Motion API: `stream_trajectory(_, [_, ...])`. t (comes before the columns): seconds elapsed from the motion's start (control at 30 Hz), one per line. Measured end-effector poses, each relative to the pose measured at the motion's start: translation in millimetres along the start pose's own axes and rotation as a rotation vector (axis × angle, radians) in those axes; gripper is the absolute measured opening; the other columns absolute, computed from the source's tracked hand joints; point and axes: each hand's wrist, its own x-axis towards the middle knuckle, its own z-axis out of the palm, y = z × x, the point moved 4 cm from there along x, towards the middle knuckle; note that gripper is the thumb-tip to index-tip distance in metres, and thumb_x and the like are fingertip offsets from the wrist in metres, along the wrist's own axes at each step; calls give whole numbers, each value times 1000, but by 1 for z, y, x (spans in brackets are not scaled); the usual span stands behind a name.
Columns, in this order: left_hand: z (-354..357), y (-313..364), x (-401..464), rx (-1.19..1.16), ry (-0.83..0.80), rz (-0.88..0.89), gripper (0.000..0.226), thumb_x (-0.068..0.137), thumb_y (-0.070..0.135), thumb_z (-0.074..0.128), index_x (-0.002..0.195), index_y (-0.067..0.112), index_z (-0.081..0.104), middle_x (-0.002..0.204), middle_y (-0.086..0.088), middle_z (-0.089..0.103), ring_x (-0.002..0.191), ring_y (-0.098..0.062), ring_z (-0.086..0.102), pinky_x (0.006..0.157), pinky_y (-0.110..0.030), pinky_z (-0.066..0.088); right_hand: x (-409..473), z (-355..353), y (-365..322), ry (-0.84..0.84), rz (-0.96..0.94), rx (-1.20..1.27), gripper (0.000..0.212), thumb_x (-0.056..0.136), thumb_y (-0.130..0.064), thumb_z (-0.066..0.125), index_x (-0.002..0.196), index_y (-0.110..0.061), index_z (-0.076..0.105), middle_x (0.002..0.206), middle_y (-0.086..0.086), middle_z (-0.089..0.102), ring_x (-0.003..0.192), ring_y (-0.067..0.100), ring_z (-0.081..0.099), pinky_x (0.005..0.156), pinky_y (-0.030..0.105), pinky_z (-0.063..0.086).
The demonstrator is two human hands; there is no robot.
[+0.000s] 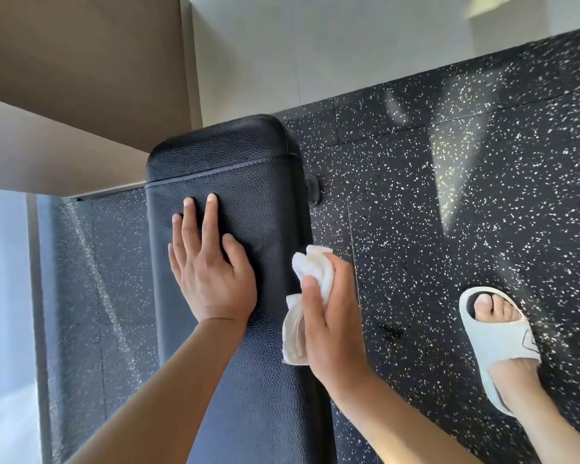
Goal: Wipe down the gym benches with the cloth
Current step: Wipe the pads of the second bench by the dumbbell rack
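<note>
A long black padded gym bench point(248, 169) runs from the bottom centre up to a rounded end near the wall. My left hand point(208, 262) lies flat on its top, fingers straight and pointing toward the far end. My right hand point(332, 316) holds a crumpled white cloth point(310, 272) against the bench's right side edge, with the thumb over the cloth. Part of the cloth hangs below the hand along the edge.
Black speckled rubber flooring point(449, 195) surrounds the bench. My right foot in a pale slide sandal point(496, 333) stands on it to the right. A white wall point(315, 45) and a beige panel point(64, 61) lie beyond the bench end. A bright window strip point(4, 296) runs along the left.
</note>
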Motion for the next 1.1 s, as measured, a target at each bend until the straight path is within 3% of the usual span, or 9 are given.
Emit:
stream_trajectory(0.13, [-1, -1, 0, -22, 22, 6, 59, 103, 34, 35, 162, 41, 37, 173, 7, 27, 161, -21, 18, 131, -48, 14, -17, -1, 3, 16, 11, -15, 31, 107, -32, 47, 137, -28, 49, 137, -12, 57, 129, 15, 57, 107, 42, 49])
stream_trajectory(0.27, [-2, -1, -3, -68, 20, 19, 59, 103, 34, 33, 161, 39, 37, 174, 4, 27, 162, -21, 16, 132, -48, 11, 43, 10, -11, 72, -18, -102, 32, 107, -34, 47, 132, -15, 51, 126, 4, 60, 112, 22, 60, 100, 45, 47])
stream_trajectory(0.4, [-2, -1, -7, -81, 6, 65, 59, 103, 26, 34, 161, 29, 40, 173, -1, 29, 161, -27, 18, 130, -52, 13, 98, 17, -22, 87, -32, -148, 30, 109, -28, 50, 131, -6, 52, 127, 10, 60, 111, 26, 59, 97, 49, 48])
stream_trajectory(0.5, [-3, -3, -28, -90, -26, 91, 59, 104, 24, 34, 163, 27, 38, 174, -3, 27, 162, -28, 17, 130, -51, 14, 57, 12, -12, 86, -82, -144, 31, 107, -30, 50, 131, -10, 52, 128, 7, 60, 111, 24, 60, 98, 50, 49])
stream_trajectory(0.6, [-10, -17, -88, -87, -70, 188, 60, 104, 24, 36, 163, 27, 37, 174, -2, 25, 162, -28, 16, 131, -50, 15, -18, 1, 8, 65, -127, -126, 32, 108, -25, 52, 138, -14, 51, 138, -1, 57, 127, 15, 56, 109, 42, 45])
stream_trajectory(0.83, [-20, -42, -174, -17, -106, 181, 62, 101, 28, 37, 163, 31, 38, 175, 5, 25, 163, -22, 16, 129, -52, 19, -136, -19, 45, -41, -15, -40, 36, 107, -31, 51, 141, -41, 45, 145, -10, 55, 139, 13, 53, 116, 42, 44])
stream_trajectory(0.93, [-22, -39, -172, -18, -88, 174, 64, 98, 28, 40, 162, 32, 40, 174, 6, 26, 163, -21, 18, 129, -50, 20, -92, -12, 27, 6, -70, -103, 33, 108, -23, 53, 140, -23, 48, 142, -5, 56, 134, 9, 53, 114, 37, 43])
stream_trajectory(1.0, [-22, -39, -172, -18, -90, 176, 64, 98, 28, 40, 162, 33, 40, 174, 7, 25, 163, -20, 18, 129, -48, 19, -39, -1, 10, 65, -84, -132, 33, 107, -25, 52, 138, -12, 51, 136, 1, 58, 125, 16, 57, 108, 39, 46])
stream_trajectory(1.1, [-21, -39, -171, 2, -83, 181, 63, 99, 28, 41, 162, 32, 40, 174, 6, 26, 162, -22, 20, 129, -49, 20, 36, 12, -10, 113, -88, -149, 37, 103, -32, 49, 131, -10, 53, 125, 5, 61, 109, 22, 60, 96, 43, 49])
